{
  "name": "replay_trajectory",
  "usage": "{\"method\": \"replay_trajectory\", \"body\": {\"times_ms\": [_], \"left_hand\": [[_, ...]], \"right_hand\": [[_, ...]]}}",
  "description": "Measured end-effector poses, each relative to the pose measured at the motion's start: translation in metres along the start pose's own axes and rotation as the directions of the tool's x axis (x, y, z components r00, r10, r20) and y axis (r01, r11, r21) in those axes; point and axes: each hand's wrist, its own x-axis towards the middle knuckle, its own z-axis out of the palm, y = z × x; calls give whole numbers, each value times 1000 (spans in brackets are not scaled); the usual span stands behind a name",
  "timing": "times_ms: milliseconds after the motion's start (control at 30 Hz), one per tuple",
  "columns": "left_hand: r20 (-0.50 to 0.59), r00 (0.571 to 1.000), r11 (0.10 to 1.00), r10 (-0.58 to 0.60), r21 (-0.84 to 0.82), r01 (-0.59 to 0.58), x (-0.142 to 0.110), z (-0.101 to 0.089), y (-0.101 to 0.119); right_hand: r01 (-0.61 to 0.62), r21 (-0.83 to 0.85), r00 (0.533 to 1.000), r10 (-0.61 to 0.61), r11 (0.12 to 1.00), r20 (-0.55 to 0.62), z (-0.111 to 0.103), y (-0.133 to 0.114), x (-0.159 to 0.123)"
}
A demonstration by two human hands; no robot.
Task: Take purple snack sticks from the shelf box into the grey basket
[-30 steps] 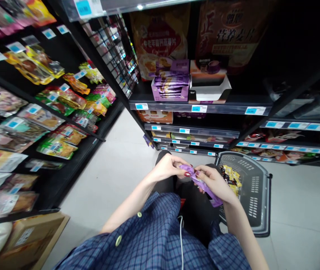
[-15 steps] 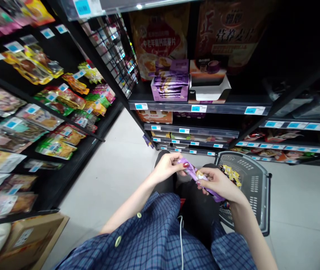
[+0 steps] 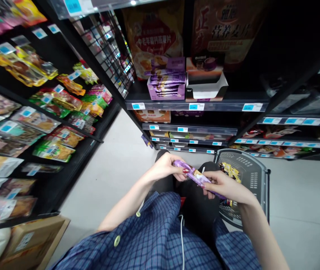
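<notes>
Both my hands hold one long purple snack packet (image 3: 193,174) in front of my waist. My left hand (image 3: 167,168) pinches its upper left end with closed fingers. My right hand (image 3: 224,185) grips the lower right part, fingers wrapped round it. The packet lies slanted, high at the left and low at the right. Straight ahead on the shelf stands a purple display box (image 3: 166,85) of similar packets, next to a white and black display box (image 3: 206,84).
A grey plastic shopping basket (image 3: 254,180) stands on the floor at my right, with yellow wrapped items (image 3: 230,170) inside. Black shelves with hanging snack bags (image 3: 50,123) line the left side. A cardboard box (image 3: 27,240) sits low at the left. Pale floor tiles (image 3: 115,165) run ahead.
Both hands have turned the purple packet from bunched and steep to a flatter, stretched slant. The view has shifted slightly down and left.
</notes>
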Motion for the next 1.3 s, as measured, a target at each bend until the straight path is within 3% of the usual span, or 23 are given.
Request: {"method": "replay_trajectory", "body": {"times_ms": [133, 233, 300, 367, 500, 700, 800, 867, 933, 1067, 1133, 1300], "left_hand": [[-49, 998, 997, 25, -66, -28, -1, 0, -3], [44, 993, 970, 111, 212, -118, -5, -5, 2], [108, 980, 874, 165, 445, -196, -8, -7, 8], [112, 979, 813, 173, 545, -206, -9, -8, 15], [56, 992, 870, 111, 477, -125, -6, -3, 19], [-116, 980, 911, 164, 399, -105, -3, 6, 6], [-148, 974, 929, 172, 353, -111, -5, 7, 3], [-92, 986, 944, 140, 313, -105, -7, 5, 4], [48, 998, 962, 47, 267, -58, -9, 1, 5], [321, 926, 968, -200, 211, 136, -11, -7, 4], [344, 906, 961, -244, 208, 180, -11, -10, 1], [301, 935, 981, -187, 112, 160, -12, -11, -7]], "right_hand": [[9, 58, 1000, -8, 998, -19, 0, -4, -1], [5, 66, 1000, -6, 998, 19, 1, -7, -2], [-11, 74, 998, 6, 997, 67, 2, -8, -2], [-21, 84, 995, 13, 996, 98, 3, -9, -3], [-8, 56, 998, 5, 998, 70, 3, -7, -3], [-20, -9, 1000, 20, 1000, -24, -3, 0, -4], [-21, 0, 998, 21, 1000, -53, -6, 1, -6], [-38, 26, 998, 39, 999, -49, -6, -2, -8], [-76, 44, 997, 77, 996, -20, -6, -5, -10], [-127, -5, 990, 127, 992, 63, -5, -9, -13], [-125, -60, 988, 130, 990, 81, -6, -9, -14], [-133, -225, 990, 140, 965, 14, -12, -7, -17]]}}
